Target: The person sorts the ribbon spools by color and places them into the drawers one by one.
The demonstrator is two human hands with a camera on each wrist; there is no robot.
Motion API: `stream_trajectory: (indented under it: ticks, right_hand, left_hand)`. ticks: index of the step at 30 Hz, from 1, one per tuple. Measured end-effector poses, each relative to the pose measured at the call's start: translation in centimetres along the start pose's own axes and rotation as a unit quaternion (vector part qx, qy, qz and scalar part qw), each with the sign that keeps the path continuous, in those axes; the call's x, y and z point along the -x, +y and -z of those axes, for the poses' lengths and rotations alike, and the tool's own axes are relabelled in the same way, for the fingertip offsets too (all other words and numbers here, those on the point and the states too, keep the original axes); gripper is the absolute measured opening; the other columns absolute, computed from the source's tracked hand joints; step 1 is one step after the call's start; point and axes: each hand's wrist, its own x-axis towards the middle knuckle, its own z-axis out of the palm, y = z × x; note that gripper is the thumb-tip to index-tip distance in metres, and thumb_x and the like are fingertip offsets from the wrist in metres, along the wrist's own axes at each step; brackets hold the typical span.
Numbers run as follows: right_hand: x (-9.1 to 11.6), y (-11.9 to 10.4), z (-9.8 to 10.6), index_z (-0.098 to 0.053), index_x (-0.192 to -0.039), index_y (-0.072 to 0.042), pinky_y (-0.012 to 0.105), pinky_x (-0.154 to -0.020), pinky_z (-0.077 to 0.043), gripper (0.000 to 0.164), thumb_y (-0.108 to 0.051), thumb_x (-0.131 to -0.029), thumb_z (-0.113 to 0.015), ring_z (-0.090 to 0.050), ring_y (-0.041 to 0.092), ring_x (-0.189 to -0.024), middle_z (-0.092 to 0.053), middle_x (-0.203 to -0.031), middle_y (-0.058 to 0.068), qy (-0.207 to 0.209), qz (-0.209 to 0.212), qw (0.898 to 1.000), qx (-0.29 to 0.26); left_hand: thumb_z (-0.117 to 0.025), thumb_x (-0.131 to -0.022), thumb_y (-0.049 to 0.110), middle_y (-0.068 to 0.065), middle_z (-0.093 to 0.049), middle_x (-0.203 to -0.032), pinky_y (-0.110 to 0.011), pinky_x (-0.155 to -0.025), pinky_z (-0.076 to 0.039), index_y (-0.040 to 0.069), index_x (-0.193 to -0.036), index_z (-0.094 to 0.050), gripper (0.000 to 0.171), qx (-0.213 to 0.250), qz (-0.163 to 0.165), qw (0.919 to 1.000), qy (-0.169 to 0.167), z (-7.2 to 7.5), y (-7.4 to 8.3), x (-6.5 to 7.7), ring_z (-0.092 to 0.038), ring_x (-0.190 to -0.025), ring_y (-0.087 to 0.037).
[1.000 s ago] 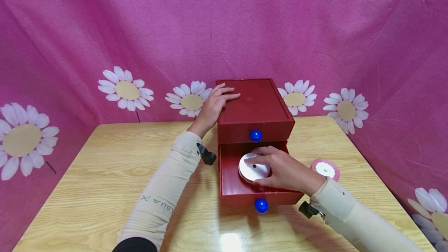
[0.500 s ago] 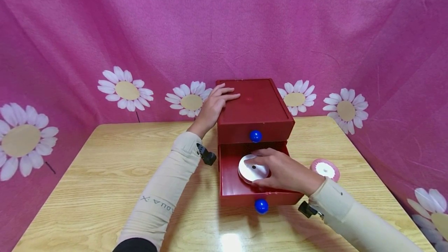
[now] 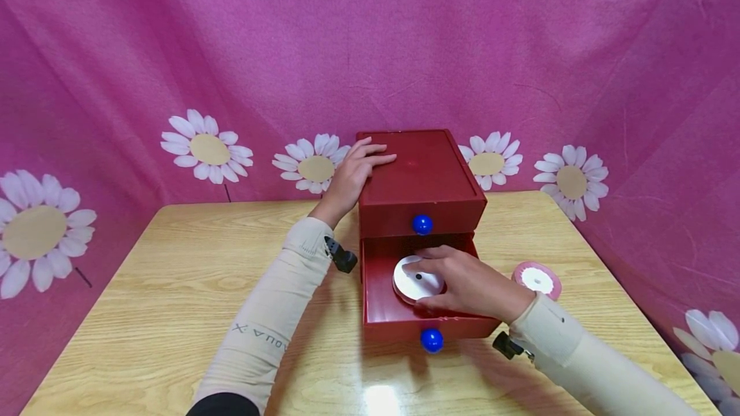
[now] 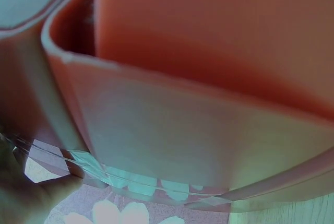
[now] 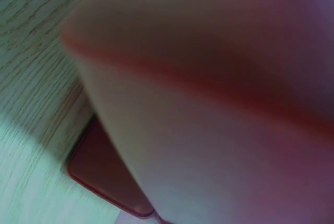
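Inside the drawer (image 3: 378,303), the white spool (image 3: 407,285) lies leftward of the right hand (image 3: 465,281), which grips it. The left hand (image 3: 349,178) rests, fingers spread, on the cabinet (image 3: 428,169).

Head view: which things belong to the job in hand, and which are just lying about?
In the job:
right hand, gripping the white disc
open lower drawer, holding that disc
left hand, resting on the red cabinet

Apparently uninvolved:
pink-rimmed disc on the table
flowered cloth behind, a backdrop
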Motion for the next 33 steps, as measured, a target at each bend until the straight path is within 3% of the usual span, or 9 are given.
stream_trajectory:
  ticks: [22, 33]
  right_hand:
    - [0.00, -0.31, 0.07, -0.064, -0.129, -0.025, 0.042, -0.088, -0.053, 0.054, -0.037, -0.078, -0.079, -0.054, 0.030, -0.120, -0.057, -0.134, 0.009, -0.027, -0.032, 0.999, 0.000]
    - [0.03, -0.12, 0.09, -0.063, -0.130, -0.022, 0.042, -0.088, -0.053, 0.056, -0.033, -0.078, -0.080, -0.052, 0.032, -0.122, -0.055, -0.136, 0.012, -0.028, -0.012, 1.000, 0.009]
  left_hand:
    - [-0.032, -0.096, 0.014, -0.003, -0.053, -0.138, -0.035, -0.116, -0.015, 0.012, -0.124, -0.068, 0.046, 0.001, 0.003, 1.0000, 0.001, -0.01, -0.01, 0.06, -0.024, -0.141, -0.014]
    - [-0.032, -0.095, 0.013, -0.004, -0.053, -0.137, -0.036, -0.116, -0.015, 0.011, -0.123, -0.068, 0.045, 0.003, 0.002, 1.0000, 0.002, -0.03, 0.03, 0.01, -0.024, -0.142, -0.015]
